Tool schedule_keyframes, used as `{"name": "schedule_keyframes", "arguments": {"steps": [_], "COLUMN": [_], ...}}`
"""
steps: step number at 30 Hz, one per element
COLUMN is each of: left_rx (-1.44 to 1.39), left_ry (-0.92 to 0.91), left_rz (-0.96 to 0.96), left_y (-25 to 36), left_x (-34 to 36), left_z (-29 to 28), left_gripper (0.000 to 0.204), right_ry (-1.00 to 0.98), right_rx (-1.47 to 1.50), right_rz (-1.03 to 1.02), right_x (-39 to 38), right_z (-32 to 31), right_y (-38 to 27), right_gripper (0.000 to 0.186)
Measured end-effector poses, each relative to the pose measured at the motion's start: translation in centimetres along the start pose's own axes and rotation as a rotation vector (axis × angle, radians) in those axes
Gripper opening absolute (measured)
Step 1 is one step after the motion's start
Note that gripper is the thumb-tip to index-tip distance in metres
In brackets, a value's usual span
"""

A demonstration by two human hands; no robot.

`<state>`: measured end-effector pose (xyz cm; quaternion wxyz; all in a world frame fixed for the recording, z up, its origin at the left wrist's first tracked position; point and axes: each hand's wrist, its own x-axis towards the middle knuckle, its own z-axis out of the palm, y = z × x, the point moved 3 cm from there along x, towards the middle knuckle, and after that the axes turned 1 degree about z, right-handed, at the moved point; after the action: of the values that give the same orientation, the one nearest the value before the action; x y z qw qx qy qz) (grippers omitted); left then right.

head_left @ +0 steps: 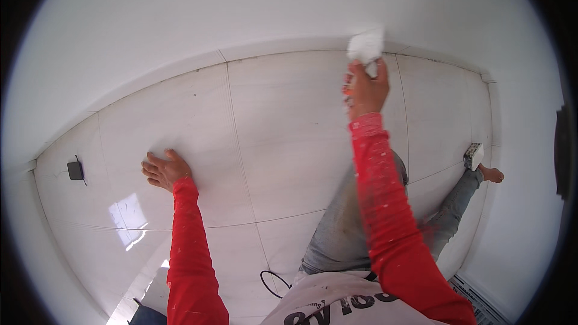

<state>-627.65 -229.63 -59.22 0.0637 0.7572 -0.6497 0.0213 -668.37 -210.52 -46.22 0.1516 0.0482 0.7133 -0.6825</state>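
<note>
White piece (pixel 366 44), blurred: pinched in right hand (pixel 368 89), by floor's (pixel 289 144) far edge. Left hand (pixel 166 170): spread, palm down, towards floor's left edge. Possible fault: scuffed wall (pixel 265 9), from pressing too hard.

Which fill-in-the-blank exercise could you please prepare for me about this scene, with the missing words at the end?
1. Both sleeves are coloured ____.
2. The right hand holds a blurred thing coloured mainly ____.
3. A small dark object lies to the ____ of the left hand.
Missing words: red; white; left.
</note>
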Motion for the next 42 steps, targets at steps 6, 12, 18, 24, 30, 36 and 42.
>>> {"name": "schedule_keyframes", "arguments": {"steps": [6,12,18,24,30,36,42], "left_rx": [-0.006,-0.019,-0.031,0.056,-0.180,-0.487,-0.478], "left_ry": [0.003,0.025,-0.031,-0.013,0.079,0.108,0.129], "left_rz": [0.016,0.005,0.008,-0.003,0.582,1.064,0.819], "left_y": [-0.3,-0.1,1.2,2.0,11.2,35.8,42.3], "left_x": [0.4,0.3,-0.6,-1.7,-0.7,-14.1,-15.0], "left_z": [-0.1,0.0,-0.9,-0.3,-5.7,-14.7,-18.7], "left_gripper": [0.061,0.062,0.060,0.056,0.027,0.033,0.034], "right_ry": [-0.539,-0.882,-0.350,0.320,0.424,0.495,0.471], "right_rx": [-0.054,-0.405,-0.547,-0.358,-0.241,-0.160,-0.073], "right_rz": [0.122,-0.215,-0.133,-0.139,0.085,0.163,0.090], "right_x": [-16.5,-13.5,4.5,6.8,-5.4,-8.9,-8.5], "right_z": [17.6,17.8,-5.8,-40.2,-54.9,-57.3,-58.6], "right_y": [6.0,7.5,0.9,-5.4,0.4,2.1,3.4], "right_gripper": [0.053,0.051,0.052,0.065,0.063,0.058,0.060]}}
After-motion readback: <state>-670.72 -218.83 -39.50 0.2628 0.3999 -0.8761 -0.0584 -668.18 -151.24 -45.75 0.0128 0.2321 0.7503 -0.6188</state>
